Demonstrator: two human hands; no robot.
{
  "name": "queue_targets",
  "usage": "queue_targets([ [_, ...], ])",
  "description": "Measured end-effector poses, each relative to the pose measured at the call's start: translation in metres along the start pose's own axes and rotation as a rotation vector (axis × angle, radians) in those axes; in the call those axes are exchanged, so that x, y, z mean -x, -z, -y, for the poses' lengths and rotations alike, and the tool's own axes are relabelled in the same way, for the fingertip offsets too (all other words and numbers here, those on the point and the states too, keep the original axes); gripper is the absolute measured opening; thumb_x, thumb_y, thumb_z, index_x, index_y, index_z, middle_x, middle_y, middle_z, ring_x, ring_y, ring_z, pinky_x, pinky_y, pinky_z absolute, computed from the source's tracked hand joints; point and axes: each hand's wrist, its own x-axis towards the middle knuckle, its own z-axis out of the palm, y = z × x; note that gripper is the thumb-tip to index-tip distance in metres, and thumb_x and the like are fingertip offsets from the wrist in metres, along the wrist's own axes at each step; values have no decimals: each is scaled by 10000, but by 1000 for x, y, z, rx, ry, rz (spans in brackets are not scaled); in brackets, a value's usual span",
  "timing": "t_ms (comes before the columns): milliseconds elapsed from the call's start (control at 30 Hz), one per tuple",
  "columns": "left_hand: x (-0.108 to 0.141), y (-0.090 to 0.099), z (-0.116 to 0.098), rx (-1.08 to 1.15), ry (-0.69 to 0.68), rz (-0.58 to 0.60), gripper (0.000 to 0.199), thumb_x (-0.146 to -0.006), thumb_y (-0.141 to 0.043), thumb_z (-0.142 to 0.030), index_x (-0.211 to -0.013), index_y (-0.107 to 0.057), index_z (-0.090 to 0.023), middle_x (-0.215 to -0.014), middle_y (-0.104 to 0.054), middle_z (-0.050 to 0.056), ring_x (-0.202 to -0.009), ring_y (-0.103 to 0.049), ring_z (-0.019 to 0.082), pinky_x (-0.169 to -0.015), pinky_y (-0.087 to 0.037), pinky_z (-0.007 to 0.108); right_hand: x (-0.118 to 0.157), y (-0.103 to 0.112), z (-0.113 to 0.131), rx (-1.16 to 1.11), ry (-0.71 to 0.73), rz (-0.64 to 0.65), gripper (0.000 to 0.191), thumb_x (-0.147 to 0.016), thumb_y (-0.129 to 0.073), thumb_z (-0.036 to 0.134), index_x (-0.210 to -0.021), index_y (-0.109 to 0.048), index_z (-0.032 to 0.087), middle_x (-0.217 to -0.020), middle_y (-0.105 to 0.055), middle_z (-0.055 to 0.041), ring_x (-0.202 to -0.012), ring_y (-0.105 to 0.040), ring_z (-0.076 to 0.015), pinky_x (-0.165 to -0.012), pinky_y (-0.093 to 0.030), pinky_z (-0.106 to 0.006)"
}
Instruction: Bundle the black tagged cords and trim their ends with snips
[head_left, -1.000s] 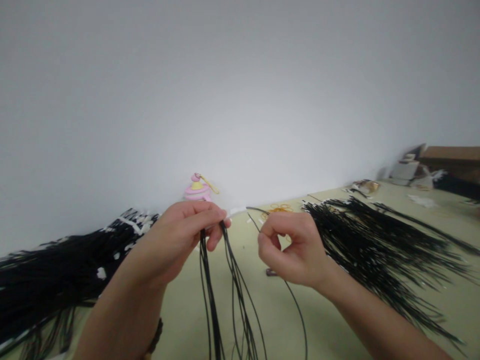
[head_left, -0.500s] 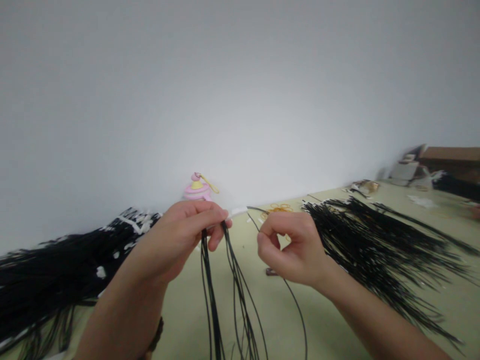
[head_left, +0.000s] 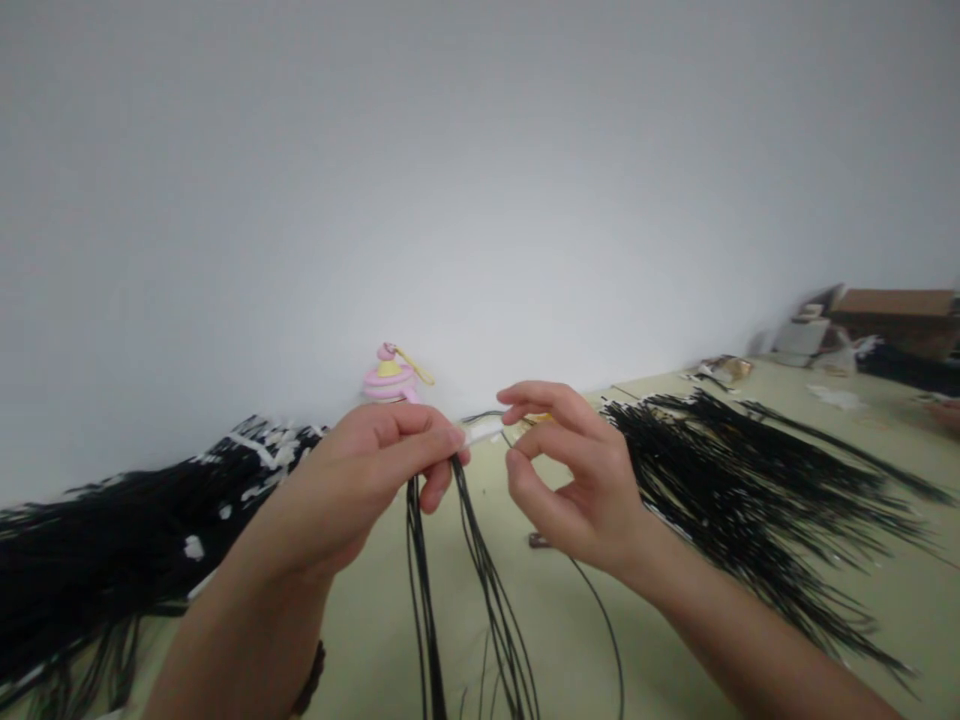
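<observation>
My left hand (head_left: 367, 485) is shut on a small bunch of thin black cords (head_left: 480, 590), which hang down toward the table. A white tip (head_left: 484, 432) sticks out past its fingers to the right. My right hand (head_left: 577, 475) is raised just beside that tip, its fingers and thumb apart and holding nothing I can make out. One loose black cord (head_left: 600, 600) runs down behind it.
Large heaps of black cords with white ends lie to the left (head_left: 150, 520) and right (head_left: 750, 490) on a pale green table (head_left: 555, 640). A pink figurine (head_left: 391, 377) stands by the white wall (head_left: 480, 180). Cardboard boxes (head_left: 892, 310) sit far right, beside another person's hand (head_left: 946, 415).
My right hand has opened and risen toward the white tip. My left hand has shifted slightly right, and more of the white tip now shows.
</observation>
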Motion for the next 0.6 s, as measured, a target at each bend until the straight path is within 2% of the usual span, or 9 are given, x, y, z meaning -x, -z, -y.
queue_targets([
  [67,0,-1,1,-1,-6,18,335,-784,-573,-338,-476,-567,-205,-414,-500,-47,-440,-393,78,-455,-279,219,1,0,-1,-9,31,7,126,-714,-549,28,-603,-563,88,-995,-639,-158,-862,-619,-124,-794,-486,-223],
  [133,0,-2,1,-1,-13,32,328,-788,-573,-334,-486,-572,-207,-413,-498,-50,-440,-390,78,-452,-272,221,1,0,-2,-9,35,17,127,-711,-549,19,-607,-560,93,-903,-662,-131,-814,-624,-117,-755,-491,-213],
  [300,-1,-5,0,19,-13,39,322,-801,-566,-307,-496,-567,-202,-431,-503,-47,-470,-408,86,-479,-293,217,2,-1,-3,18,23,25,140,-721,-537,20,-603,-540,97,-806,-628,-106,-738,-578,-105,-667,-472,-215],
  [433,-4,-6,2,25,-40,1,335,-807,-573,-294,-489,-551,-191,-453,-499,-47,-490,-405,81,-484,-298,203,0,1,-5,5,14,47,131,-753,-526,29,-644,-545,100,-849,-615,-99,-799,-572,-107,-721,-471,-223],
  [500,-5,-4,5,39,-65,-37,336,-822,-566,-290,-504,-553,-184,-483,-507,-43,-524,-425,78,-503,-315,187,-2,6,-9,-45,-48,109,106,-780,-546,75,-681,-571,102,-898,-602,-95,-827,-569,-107,-724,-477,-220],
  [533,-6,-2,6,51,-77,-59,329,-831,-562,-289,-520,-560,-182,-494,-506,-43,-534,-428,76,-511,-322,178,-3,10,-13,-84,-106,172,88,-791,-562,109,-708,-591,105,-906,-590,-86,-812,-564,-103,-699,-478,-214],
  [600,-5,2,6,88,-89,-100,306,-837,-564,-286,-551,-570,-180,-498,-484,-48,-526,-413,70,-510,-330,162,-4,19,-22,-188,-267,362,96,-811,-585,192,-764,-623,118,-792,-555,-38,-678,-520,-75,-580,-443,-188],
])
